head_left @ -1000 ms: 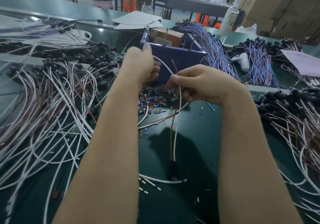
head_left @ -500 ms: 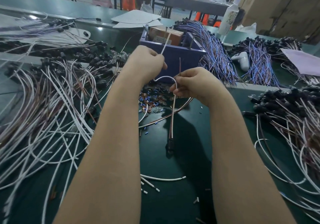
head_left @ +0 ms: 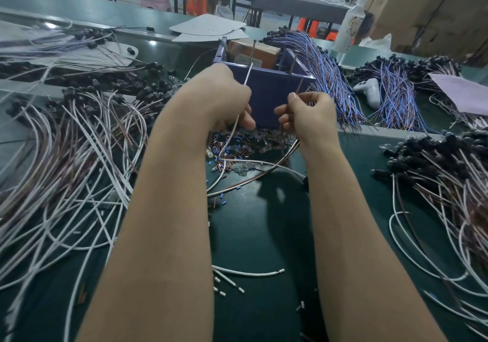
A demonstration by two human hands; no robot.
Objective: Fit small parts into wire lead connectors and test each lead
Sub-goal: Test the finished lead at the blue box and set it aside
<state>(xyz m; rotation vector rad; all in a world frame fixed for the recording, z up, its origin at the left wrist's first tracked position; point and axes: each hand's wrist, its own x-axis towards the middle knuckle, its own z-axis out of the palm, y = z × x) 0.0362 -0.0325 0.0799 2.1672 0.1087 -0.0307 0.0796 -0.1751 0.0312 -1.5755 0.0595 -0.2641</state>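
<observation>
My left hand (head_left: 220, 96) grips the white wire (head_left: 230, 137) of a lead, with its free end sticking up toward the blue box (head_left: 269, 96). My right hand (head_left: 309, 114) pinches the brown wire (head_left: 298, 89) of the same lead, tip pointing up. Both wires hang down and loop back under my right wrist, where the lead's black connector (head_left: 305, 180) shows. Below my hands lies a heap of small blue and copper parts (head_left: 232, 149) with clear pieces among them.
A large spread of white and brown leads (head_left: 66, 162) covers the left of the green mat. More leads with black connectors (head_left: 449, 172) are piled on the right. Blue-wired bundles (head_left: 327, 77), a white handheld device (head_left: 369, 91) and a bottle (head_left: 351, 22) lie behind. Cut wire bits (head_left: 248, 273) lie near me.
My hands have moved apart, splitting the white and brown wires. The hanging black connector has swung from the middle of the mat to under my right wrist.
</observation>
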